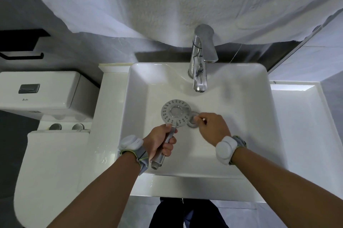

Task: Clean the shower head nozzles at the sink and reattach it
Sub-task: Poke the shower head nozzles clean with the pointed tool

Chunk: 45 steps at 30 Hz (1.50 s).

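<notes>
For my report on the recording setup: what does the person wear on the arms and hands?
Both forearms are bare, without sleeves, and both hands are gloveless. The left hand has a rounded white device on a grey strap with a yellow-green edge at the wrist. The right hand has a matching white device on a grey strap.

Bare forearms, white wrist devices (226, 149) on grey straps, dark trousers (187, 213)

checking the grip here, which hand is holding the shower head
The left hand: its fingers wrap the handle of the shower head, nozzles up over the sink. The right hand is beside the head, fingers curled at its edge.
</notes>
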Tool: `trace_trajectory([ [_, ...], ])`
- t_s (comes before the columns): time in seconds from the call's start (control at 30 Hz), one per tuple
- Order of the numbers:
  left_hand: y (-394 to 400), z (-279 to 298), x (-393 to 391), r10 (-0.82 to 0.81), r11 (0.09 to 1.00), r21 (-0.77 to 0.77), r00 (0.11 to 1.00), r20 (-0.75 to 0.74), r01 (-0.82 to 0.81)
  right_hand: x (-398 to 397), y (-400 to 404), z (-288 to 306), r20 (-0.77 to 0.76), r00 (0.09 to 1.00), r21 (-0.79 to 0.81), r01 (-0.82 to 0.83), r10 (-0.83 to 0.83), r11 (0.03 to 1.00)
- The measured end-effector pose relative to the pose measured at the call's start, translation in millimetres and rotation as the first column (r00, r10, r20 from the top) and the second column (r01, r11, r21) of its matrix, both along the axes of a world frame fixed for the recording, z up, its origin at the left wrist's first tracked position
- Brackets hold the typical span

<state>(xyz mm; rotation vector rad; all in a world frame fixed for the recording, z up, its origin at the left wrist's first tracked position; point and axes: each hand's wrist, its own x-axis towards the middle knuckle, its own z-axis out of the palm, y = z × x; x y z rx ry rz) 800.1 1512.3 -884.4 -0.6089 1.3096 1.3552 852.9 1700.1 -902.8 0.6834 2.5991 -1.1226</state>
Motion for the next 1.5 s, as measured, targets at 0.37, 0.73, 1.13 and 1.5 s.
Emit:
trace_trajectory([
  [0.37, -6, 6, -2, -0.013, 1.000, 0.006, 0.984, -0.176, 0.014, 10, 19, -57, 0.284, 0.958, 0.112, 0.008, -0.040, 0.994],
  [0.73, -1, -2, -2, -0.079, 0.992, -0.107, 0.978, -0.192, 0.059, 12, -6, -12, 0.075, 0.991, -0.071, 0.119, -0.114, 0.990],
  [1.13, 10, -4, 2, -0.195, 0.974, -0.171, 0.935, -0.297, 0.149, 16, -36, 10, 0.003, 0.981, 0.155, -0.191, 0.193, 0.969],
  [1.5, 9, -13, 4, -0.349, 0.929, -0.257, 0.866, -0.358, 0.268, -1, -14, 13, 0.027, 0.999, 0.078, 0.026, -0.029, 0.997],
])
